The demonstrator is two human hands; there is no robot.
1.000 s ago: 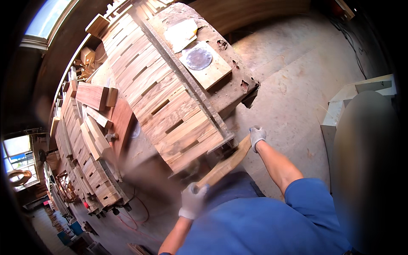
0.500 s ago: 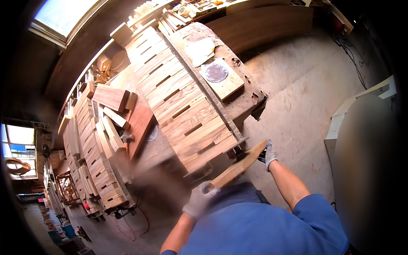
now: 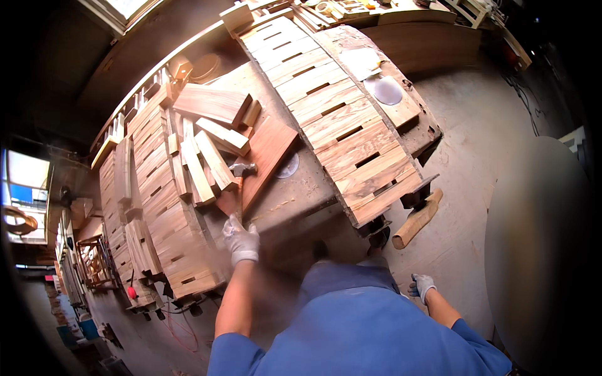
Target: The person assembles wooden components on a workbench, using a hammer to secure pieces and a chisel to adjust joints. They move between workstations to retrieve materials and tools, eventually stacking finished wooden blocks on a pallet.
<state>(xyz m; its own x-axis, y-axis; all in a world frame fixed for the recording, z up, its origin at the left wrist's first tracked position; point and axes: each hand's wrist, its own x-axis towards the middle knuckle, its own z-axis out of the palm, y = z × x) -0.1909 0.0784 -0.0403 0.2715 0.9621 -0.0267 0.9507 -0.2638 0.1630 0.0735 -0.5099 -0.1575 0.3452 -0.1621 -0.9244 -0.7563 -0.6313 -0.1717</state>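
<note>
My left hand [image 3: 241, 242], in a pale glove, reaches forward to the lower end of a hammer's [image 3: 243, 169] wooden handle, fingers extended. Whether they touch the handle I cannot tell. The hammer's metal head rests on a reddish-brown board [image 3: 271, 156] among loose wood pieces. My right hand [image 3: 424, 286], also gloved, hangs low at my right side, holding nothing, its fingers slightly apart. Ahead of it, a rough, curved piece of wood [image 3: 417, 220] sits at the near end of the slotted wooden panel [image 3: 342, 128]; what supports it is hidden.
Another slotted panel [image 3: 153, 175] lies at left, with loose strips on it. Beyond the right panel, a dusty ledge [image 3: 411, 97] holds a board with a pale round disc [image 3: 384, 91]. Cables [image 3: 527, 103] lie on the floor at far right. A light shelf strip [image 3: 150, 78] runs behind the work.
Both hands have let go of the curved piece of wood, which now sits by the panel's end. My left hand has moved forward to the hammer; my right has dropped back. The view has shifted left.
</note>
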